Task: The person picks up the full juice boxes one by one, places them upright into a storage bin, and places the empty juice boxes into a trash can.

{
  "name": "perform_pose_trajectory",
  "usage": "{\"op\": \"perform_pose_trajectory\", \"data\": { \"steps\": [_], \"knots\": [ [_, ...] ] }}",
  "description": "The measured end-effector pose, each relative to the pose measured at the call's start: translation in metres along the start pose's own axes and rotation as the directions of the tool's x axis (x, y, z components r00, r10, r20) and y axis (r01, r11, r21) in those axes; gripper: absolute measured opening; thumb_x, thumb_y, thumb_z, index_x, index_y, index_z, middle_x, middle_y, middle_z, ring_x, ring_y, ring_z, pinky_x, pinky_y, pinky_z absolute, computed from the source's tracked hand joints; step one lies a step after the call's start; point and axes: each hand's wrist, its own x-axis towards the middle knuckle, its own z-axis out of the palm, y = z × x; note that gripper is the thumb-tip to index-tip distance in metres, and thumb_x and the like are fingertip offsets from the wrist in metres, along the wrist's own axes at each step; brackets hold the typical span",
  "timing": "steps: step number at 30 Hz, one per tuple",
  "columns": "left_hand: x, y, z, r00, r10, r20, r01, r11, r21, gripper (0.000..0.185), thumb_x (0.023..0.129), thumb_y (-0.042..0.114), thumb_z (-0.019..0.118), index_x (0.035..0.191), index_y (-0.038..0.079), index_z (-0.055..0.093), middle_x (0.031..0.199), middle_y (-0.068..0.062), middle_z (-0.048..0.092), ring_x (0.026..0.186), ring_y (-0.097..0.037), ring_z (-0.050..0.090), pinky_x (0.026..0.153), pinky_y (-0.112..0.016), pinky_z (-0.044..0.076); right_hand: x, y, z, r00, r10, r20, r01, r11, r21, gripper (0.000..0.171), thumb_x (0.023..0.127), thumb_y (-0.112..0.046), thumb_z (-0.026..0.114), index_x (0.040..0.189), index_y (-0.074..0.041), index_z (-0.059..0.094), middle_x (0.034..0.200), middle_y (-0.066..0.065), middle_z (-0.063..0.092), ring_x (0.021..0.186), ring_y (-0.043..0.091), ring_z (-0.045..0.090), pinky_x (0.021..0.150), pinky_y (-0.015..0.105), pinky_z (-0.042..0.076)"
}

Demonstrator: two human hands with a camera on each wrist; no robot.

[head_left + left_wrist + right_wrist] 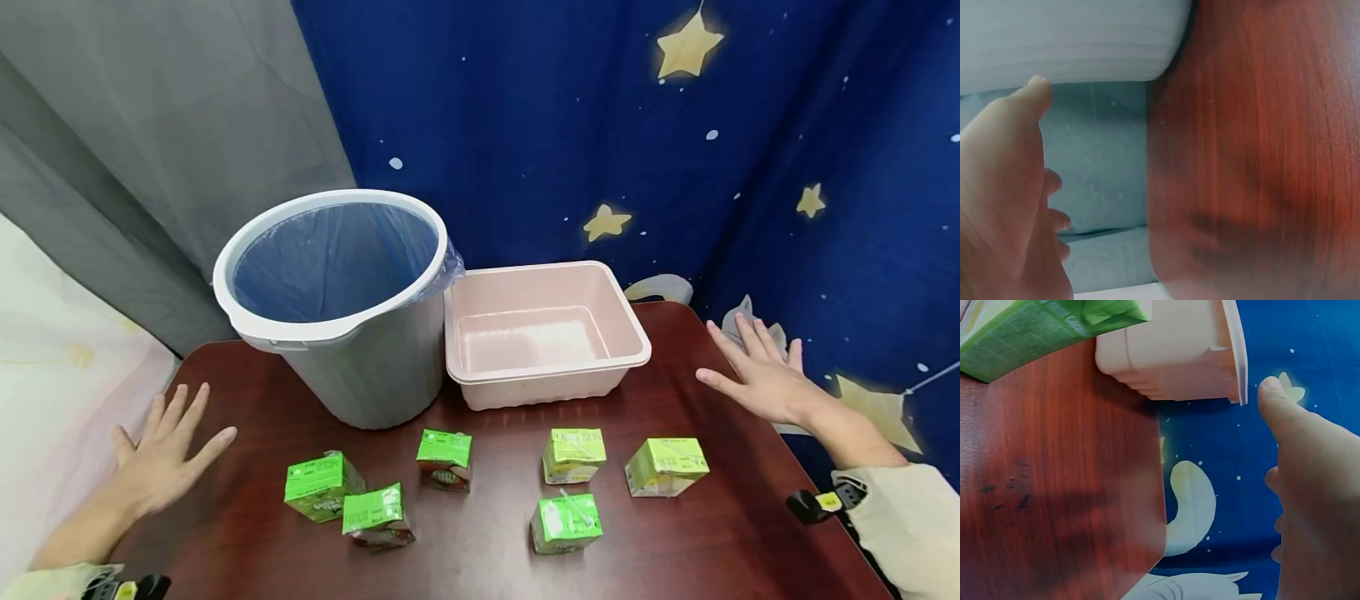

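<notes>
Several green drink cartons stand on a dark red wooden table (720, 533): a crumpled one (323, 485) at the left, another (377, 517) in front of it, one (446, 459) in the middle, and yellow-green ones (573, 455) (667, 466) (566, 522) to the right. My left hand (168, 446) hovers flat with spread fingers over the table's left edge, holding nothing. My right hand (753, 371) is spread flat over the right edge, empty. In the right wrist view a carton (1035, 331) lies beside the pink tub (1172, 356).
A grey bin (337, 317) lined with a blue bag stands at the back left. An empty pink tub (543, 333) sits right of it. A blue star-patterned curtain (600, 125) hangs behind; grey cloth (150, 125) hangs at the left.
</notes>
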Motion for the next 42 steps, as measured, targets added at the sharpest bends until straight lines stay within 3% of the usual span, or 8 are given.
{"op": "perform_pose_trajectory", "data": {
  "steps": [9, 12, 14, 16, 23, 28, 33, 42],
  "knots": [
    [-0.004, 0.018, -0.008, 0.993, 0.121, -0.008, -0.121, 0.982, -0.148, 0.071, 0.107, 0.030, 0.052, 0.163, 0.005, 0.015, 0.162, -0.036, 0.013, 0.153, -0.044, -0.005, 0.109, -0.073, -0.019, 0.012, -0.012, -0.026, 0.999, -0.032, 0.005, 0.032, 0.996, 0.079, 0.080, 0.106, -0.047, 0.048, 0.164, -0.012, 0.004, 0.165, 0.030, -0.011, 0.150, 0.048, -0.017, 0.104, 0.080, -0.016],
    [-0.005, 0.030, -0.009, 0.984, 0.177, -0.019, -0.176, 0.958, -0.227, 0.064, 0.106, 0.022, 0.053, 0.160, 0.003, 0.025, 0.158, -0.036, 0.025, 0.155, -0.015, 0.004, 0.124, -0.042, -0.006, 0.019, -0.020, -0.035, 0.999, -0.044, 0.029, 0.040, 0.990, 0.137, 0.077, 0.108, -0.045, 0.045, 0.164, -0.012, 0.005, 0.165, 0.030, -0.008, 0.150, 0.049, -0.014, 0.107, 0.080, -0.012],
    [-0.006, 0.038, -0.009, 0.977, 0.209, -0.029, -0.209, 0.938, -0.276, 0.061, 0.105, 0.017, 0.056, 0.159, 0.004, 0.030, 0.155, -0.033, 0.033, 0.147, 0.006, 0.010, 0.117, -0.015, 0.004, 0.025, -0.025, -0.041, 0.997, -0.061, 0.049, 0.052, 0.983, 0.177, 0.074, 0.109, -0.044, 0.043, 0.164, -0.011, 0.005, 0.165, 0.031, -0.006, 0.150, 0.052, -0.012, 0.107, 0.079, -0.011],
    [-0.007, 0.046, -0.007, 0.971, 0.235, -0.042, -0.236, 0.919, -0.315, 0.060, 0.103, 0.013, 0.059, 0.157, 0.007, 0.034, 0.154, -0.025, 0.039, 0.136, 0.019, 0.017, 0.101, 0.001, 0.012, 0.031, -0.032, -0.046, 0.995, -0.085, 0.058, 0.071, 0.974, 0.215, 0.072, 0.110, -0.042, 0.042, 0.163, -0.007, 0.009, 0.164, 0.033, -0.002, 0.150, 0.053, -0.007, 0.109, 0.079, -0.006],
    [-0.006, 0.072, 0.002, 0.934, 0.350, -0.073, -0.341, 0.813, -0.473, 0.065, 0.097, -0.002, 0.063, 0.155, 0.015, 0.040, 0.150, 0.018, 0.046, 0.136, 0.009, 0.037, 0.099, -0.005, 0.030, 0.058, -0.052, -0.057, 0.987, -0.143, 0.080, 0.112, 0.946, 0.304, 0.069, 0.111, -0.038, 0.040, 0.160, 0.004, 0.016, 0.163, 0.034, 0.012, 0.149, 0.054, 0.012, 0.114, 0.073, 0.014],
    [-0.004, 0.080, 0.014, 0.912, 0.407, -0.052, -0.358, 0.726, -0.587, 0.070, 0.093, -0.008, 0.063, 0.155, 0.010, 0.039, 0.150, 0.009, 0.051, 0.135, 0.001, 0.046, 0.102, -0.009, 0.036, 0.078, -0.056, -0.057, 0.983, -0.089, 0.159, 0.022, 0.924, 0.382, 0.073, 0.111, -0.045, 0.032, 0.160, 0.006, 0.010, 0.162, 0.036, 0.012, 0.147, 0.055, 0.017, 0.113, 0.070, 0.025],
    [-0.002, 0.081, 0.028, 0.895, 0.444, -0.034, -0.344, 0.642, -0.685, 0.074, 0.089, -0.010, 0.065, 0.155, 0.001, 0.035, 0.149, -0.002, 0.053, 0.135, -0.004, 0.049, 0.103, -0.015, 0.040, 0.093, -0.056, -0.050, 0.968, -0.037, 0.250, -0.094, 0.865, 0.492, 0.083, 0.109, -0.055, 0.028, 0.158, 0.009, 0.008, 0.157, 0.040, 0.020, 0.143, 0.055, 0.028, 0.103, 0.065, 0.043],
    [-0.003, 0.080, 0.050, 0.890, 0.457, 0.002, -0.289, 0.565, -0.773, 0.081, 0.084, -0.013, 0.070, 0.155, -0.001, 0.034, 0.149, -0.013, 0.053, 0.133, -0.013, 0.054, 0.102, -0.018, 0.043, 0.111, -0.063, -0.039, 0.943, 0.012, 0.333, -0.232, 0.740, 0.631, 0.079, 0.109, -0.050, 0.036, 0.156, 0.012, 0.016, 0.146, 0.041, 0.038, 0.130, 0.047, 0.050, 0.089, 0.051, 0.058]
  ]
}}
